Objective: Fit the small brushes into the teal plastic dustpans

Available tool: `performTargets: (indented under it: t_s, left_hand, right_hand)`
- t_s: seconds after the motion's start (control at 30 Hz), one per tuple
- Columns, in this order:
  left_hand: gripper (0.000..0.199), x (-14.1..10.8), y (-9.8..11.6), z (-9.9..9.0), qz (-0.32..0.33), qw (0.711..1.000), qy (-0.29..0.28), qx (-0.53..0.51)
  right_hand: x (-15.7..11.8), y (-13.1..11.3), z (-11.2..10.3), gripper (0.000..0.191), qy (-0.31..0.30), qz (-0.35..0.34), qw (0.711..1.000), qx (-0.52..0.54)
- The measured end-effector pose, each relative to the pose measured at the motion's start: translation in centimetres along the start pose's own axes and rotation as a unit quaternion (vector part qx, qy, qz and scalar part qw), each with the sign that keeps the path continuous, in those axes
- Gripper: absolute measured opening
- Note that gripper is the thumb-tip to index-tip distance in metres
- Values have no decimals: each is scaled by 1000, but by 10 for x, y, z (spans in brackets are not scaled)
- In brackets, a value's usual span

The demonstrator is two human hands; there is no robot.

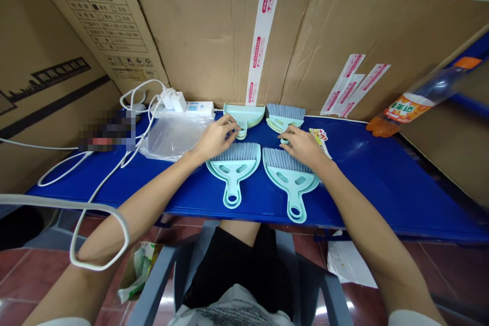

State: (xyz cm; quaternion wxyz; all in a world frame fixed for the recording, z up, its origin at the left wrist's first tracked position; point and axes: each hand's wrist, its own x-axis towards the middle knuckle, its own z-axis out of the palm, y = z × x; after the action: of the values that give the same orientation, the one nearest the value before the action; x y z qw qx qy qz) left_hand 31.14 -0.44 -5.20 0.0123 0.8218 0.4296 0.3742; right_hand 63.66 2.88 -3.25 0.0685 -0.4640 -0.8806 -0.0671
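Two pale teal dustpans, each with a grey-bristled brush in it, lie side by side on the blue table: a left set and a right set, handles toward me. Behind them are a stack of dustpans and a stack of brushes. My left hand has its fingers closed at the handle end of the dustpan stack. At the handle end of the brush stack, my right hand pinches with thumb and fingers; the handle is mostly hidden.
Clear plastic bags lie at the left, beside white cables and a power strip. A colourful card lies right of my right hand. An orange-capped bottle leans at the far right. Cardboard stands behind the table.
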Motion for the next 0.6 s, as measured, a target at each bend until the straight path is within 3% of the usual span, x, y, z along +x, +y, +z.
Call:
performTargets:
  t_s: [0.17, 0.3, 0.4, 0.5, 0.6]
  left_hand:
    - [23, 0, 1, -1, 2, 1000, 5, 4]
    - [25, -1, 1, -1, -1, 1000, -1, 10]
    - [25, -1, 2, -2, 0, 1000, -2, 14]
    - [25, -1, 2, -2, -3, 1000, -7, 20]
    - [25, -1, 3, -3, -9, 1000, -10, 24]
  right_hand:
    - [0, 11, -13, 49, 48, 40, 995, 74]
    - [-7, 48, -31, 63, 125, 253, 954, 98]
    - [-13, 72, -32, 86, 18, 374, 925, 59]
    - [-12, 76, -21, 105, -87, 380, 920, 37]
    - [-6, 71, -12, 98, -101, 365, 925, 20]
